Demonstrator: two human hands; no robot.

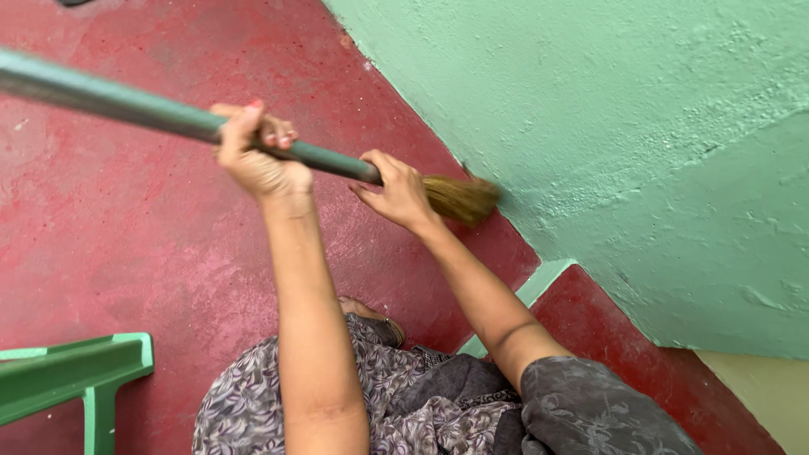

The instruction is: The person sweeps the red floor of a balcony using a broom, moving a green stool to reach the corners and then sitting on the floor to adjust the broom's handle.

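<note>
Red floor, green wall, green railing.

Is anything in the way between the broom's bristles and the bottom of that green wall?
Nothing visible. The bristles already reach the foot of the green wall, where it meets the red floor. Both the left hand and the right hand grip the handle directly.

straw broom, rough painted wall
</note>
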